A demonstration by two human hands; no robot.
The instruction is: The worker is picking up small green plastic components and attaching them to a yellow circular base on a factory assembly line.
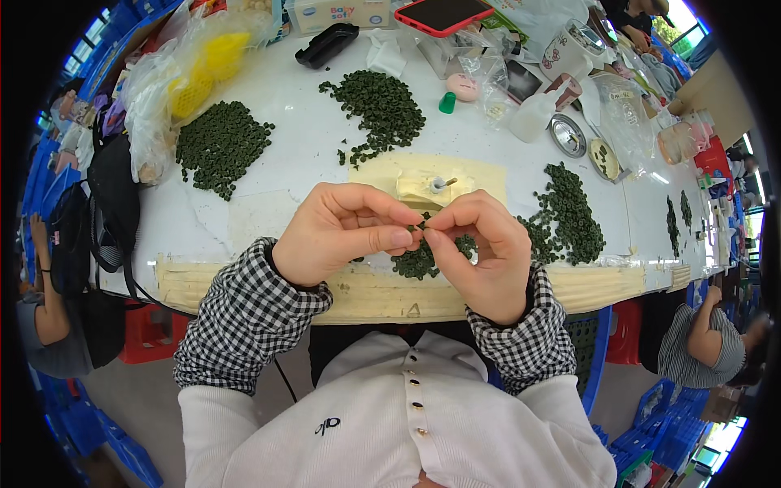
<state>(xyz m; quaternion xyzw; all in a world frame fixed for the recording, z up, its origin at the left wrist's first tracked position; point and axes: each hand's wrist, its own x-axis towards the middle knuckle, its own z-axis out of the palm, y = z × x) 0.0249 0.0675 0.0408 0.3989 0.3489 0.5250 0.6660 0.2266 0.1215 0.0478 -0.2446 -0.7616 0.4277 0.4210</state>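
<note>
My left hand and my right hand meet over the near part of the white table. Thumb and forefinger of each are pinched on a small dark green piece, mostly covered by the fingertips. Under them lies a small heap of similar dark green pieces. Just beyond my fingers, a small holder with an upright pin sits on a cream-coloured sheet. A further pile of green pieces spreads beside my right hand.
Two more green piles lie farther back. A black case, a red-edged phone, a green cap and a round metal tin stand behind. Wooden edging runs along the table front. Other people sit at both sides.
</note>
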